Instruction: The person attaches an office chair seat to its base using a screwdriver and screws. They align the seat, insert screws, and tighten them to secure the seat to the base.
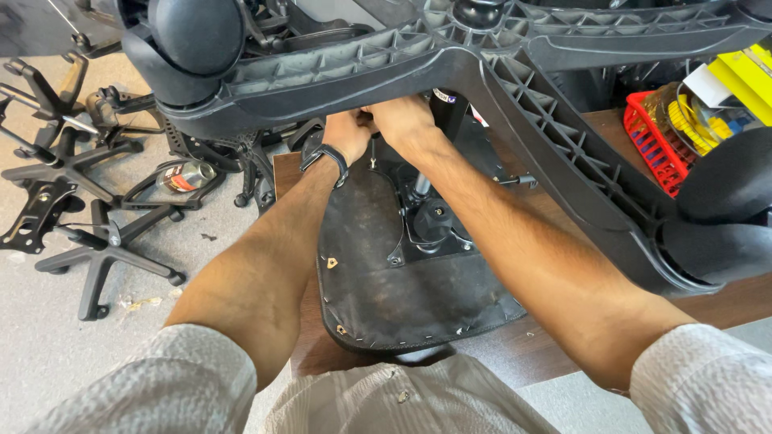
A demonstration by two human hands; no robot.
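Note:
An office chair lies upside down on a brown wooden table (pixel 555 354), with its black seat underside (pixel 394 281) facing up. Its black five-arm base (pixel 450 60) with castor wheels (pixel 197 36) looms close to the camera. Both hands reach under the base arms toward the gas-lift column (pixel 446 108). My right hand (pixel 406 124) wraps around the column just below the base hub. My left hand (pixel 347 133), with a black watch on the wrist, is closed beside it on the same spot. The fingertips are hidden behind the base arm.
Several black chair bases and parts (pixel 72 185) lie scattered on the grey floor at left, with a metal can (pixel 186 175) among them. A red basket (pixel 659 145) with yellow items stands at the table's right, behind another castor (pixel 728 189).

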